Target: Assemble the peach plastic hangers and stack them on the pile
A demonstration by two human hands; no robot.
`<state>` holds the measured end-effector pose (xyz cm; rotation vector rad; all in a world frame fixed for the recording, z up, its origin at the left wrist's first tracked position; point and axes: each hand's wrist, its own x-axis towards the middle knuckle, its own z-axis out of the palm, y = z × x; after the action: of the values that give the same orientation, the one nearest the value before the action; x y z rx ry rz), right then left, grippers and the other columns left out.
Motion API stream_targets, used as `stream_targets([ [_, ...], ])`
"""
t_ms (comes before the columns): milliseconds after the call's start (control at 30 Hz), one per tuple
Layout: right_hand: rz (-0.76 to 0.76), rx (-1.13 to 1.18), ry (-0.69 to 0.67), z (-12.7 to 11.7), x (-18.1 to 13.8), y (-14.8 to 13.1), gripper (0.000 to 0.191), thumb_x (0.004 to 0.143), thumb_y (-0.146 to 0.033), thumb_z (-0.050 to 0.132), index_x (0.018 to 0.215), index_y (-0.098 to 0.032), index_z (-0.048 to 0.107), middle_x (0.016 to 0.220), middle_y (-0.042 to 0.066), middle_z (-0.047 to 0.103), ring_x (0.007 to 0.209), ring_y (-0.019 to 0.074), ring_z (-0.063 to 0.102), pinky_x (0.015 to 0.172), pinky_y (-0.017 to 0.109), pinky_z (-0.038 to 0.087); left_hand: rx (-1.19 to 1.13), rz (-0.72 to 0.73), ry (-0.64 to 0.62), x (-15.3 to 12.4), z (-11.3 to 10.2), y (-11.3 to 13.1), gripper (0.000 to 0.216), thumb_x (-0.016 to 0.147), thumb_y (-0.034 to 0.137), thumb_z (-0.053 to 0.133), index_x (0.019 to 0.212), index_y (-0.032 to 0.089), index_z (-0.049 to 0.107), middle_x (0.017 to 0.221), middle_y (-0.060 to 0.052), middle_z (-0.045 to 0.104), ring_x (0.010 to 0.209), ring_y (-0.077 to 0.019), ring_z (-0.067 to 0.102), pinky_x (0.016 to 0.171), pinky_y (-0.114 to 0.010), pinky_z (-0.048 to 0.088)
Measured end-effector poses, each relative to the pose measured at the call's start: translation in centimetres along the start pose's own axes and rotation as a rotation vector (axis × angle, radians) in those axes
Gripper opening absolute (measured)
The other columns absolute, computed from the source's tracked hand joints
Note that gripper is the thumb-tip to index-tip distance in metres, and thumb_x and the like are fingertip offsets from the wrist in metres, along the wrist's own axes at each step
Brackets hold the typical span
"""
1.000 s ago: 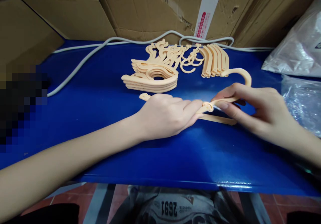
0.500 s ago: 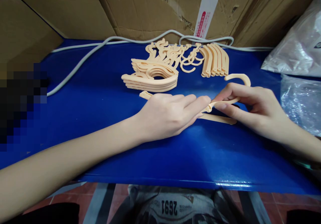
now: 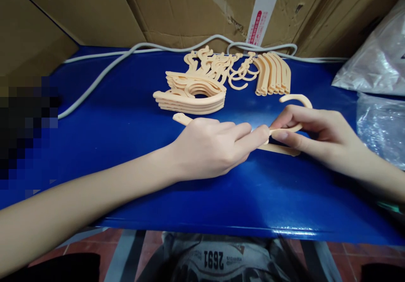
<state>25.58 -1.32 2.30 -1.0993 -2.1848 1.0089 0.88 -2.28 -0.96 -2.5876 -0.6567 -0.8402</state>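
On the blue table my left hand lies closed over a peach plastic hanger body, whose end sticks out behind the wrist. Its fingertips press on the joint where a peach hook piece meets the body. My right hand pinches the stem of that hook between thumb and fingers, with the curved end rising behind the knuckles. A thin peach bar of the hanger lies flat under both hands.
Behind the hands lie a stack of peach hanger bodies, a tangle of loose hooks and a row of curved arm pieces. A grey cable runs along the back. Cardboard boxes stand behind; clear plastic bags sit at right.
My left fingers have slid right over the joint, covering it. The hook's curved end has tipped lower toward the table. Both hands stay in place.
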Motion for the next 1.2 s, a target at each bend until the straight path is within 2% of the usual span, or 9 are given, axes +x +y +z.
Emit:
stream_targets([
  [333,-0.002,0.035,-0.068,-0.4,-0.1,0.2,0.02,0.093,-0.038,0.072,0.085,-0.02,0.071,0.075,-0.002,0.072,0.066,0.0122,0.059,0.059,0.024,0.043,-0.029,-0.007,-0.052,0.0,0.0,0.1,0.02,0.105,0.018,0.048,0.115,0.015,0.064,0.09,0.002,0.079,0.067,-0.0108,0.073,0.049,-0.029,0.039],
  [467,-0.052,-0.045,-0.079,-0.1,0.2,0.5,0.018,0.095,-0.041,0.069,0.096,-0.024,0.076,0.086,0.0,0.078,0.072,0.0154,0.068,0.064,0.026,0.049,-0.104,-0.131,-0.157,0.0,0.0,0.0,0.023,0.107,0.031,0.047,0.114,0.016,0.063,0.084,0.002,0.078,0.065,-0.0122,0.072,0.045,-0.028,0.031],
  [600,-0.113,-0.126,-0.071,0.9,0.1,0.7,0.018,0.098,-0.039,0.066,0.1,-0.024,0.074,0.089,0.0,0.079,0.075,0.0169,0.072,0.066,0.027,0.052,-0.193,-0.239,-0.338,0.3,-0.6,0.0,0.027,0.109,0.038,0.047,0.106,0.018,0.065,0.08,0.0,0.077,0.063,-0.0158,0.07,0.047,-0.027,0.026],
  [700,-0.159,-0.184,0.025,1.6,-0.4,0.8,0.021,0.099,-0.036,0.063,0.115,-0.025,0.067,0.097,0.003,0.076,0.079,0.0196,0.071,0.067,0.03,0.054,-0.39,-0.367,-0.415,0.8,-1.2,0.0,0.025,0.109,0.035,0.048,0.102,0.018,0.065,0.081,0.0,0.075,0.064,-0.0147,0.067,0.054,-0.025,0.034],
  [767,-0.189,-0.2,0.144,1.9,-0.9,0.7,0.03,0.097,-0.033,0.064,0.126,-0.026,0.06,0.104,0.005,0.073,0.079,0.0202,0.069,0.065,0.032,0.054,-0.605,-0.47,-0.373,1.2,-1.4,-0.1,0.021,0.109,0.031,0.049,0.1,0.018,0.063,0.08,0.002,0.073,0.066,-0.0122,0.066,0.058,-0.023,0.04],
  [833,-0.206,-0.228,0.207,1.9,-1.3,0.4,0.028,0.094,-0.031,0.068,0.121,-0.026,0.06,0.104,0.005,0.071,0.074,0.0191,0.066,0.063,0.033,0.053,-0.87,-0.566,-0.318,1.4,-1.4,0.0,0.019,0.108,0.027,0.051,0.095,0.017,0.06,0.08,0.003,0.07,0.069,-0.0098,0.065,0.062,-0.02,0.046],
  [967,-0.299,-0.427,0.075,1.6,-1.3,-0.3,0.008,0.096,-0.03,0.066,0.101,-0.024,0.063,0.095,0.004,0.072,0.071,0.0176,0.066,0.063,0.031,0.051,-1.297,-0.779,-0.311,1.5,-1.2,0.2,0.014,0.105,0.023,0.052,0.092,0.017,0.054,0.083,0.002,0.067,0.065,-0.0082,0.064,0.059,-0.018,0.054],
  [1067,-0.407,-0.595,-0.02,1.6,-1.0,-0.4,0.014,0.101,-0.032,0.058,0.106,-0.022,0.067,0.101,0.007,0.071,0.079,0.0197,0.068,0.066,0.031,0.052,-1.386,-0.854,-0.307,1.4,-0.9,0.2,0.012,0.103,0.024,0.052,0.093,0.019,0.05,0.084,0.001,0.065,0.065,-0.0088,0.064,0.055,-0.018,0.057],
  [1200,-0.442,-0.687,-0.071,1.9,-0.5,0.4,0.022,0.104,-0.033,0.053,0.11,-0.018,0.069,0.106,0.011,0.068,0.085,0.0208,0.066,0.07,0.032,0.051,-1.405,-0.861,-0.277,1.3,-0.5,-0.1,0.006,0.103,0.023,0.05,0.099,0.019,0.049,0.094,-0.002,0.065,0.065,-0.0083,0.065,0.054,-0.018,0.059],
])
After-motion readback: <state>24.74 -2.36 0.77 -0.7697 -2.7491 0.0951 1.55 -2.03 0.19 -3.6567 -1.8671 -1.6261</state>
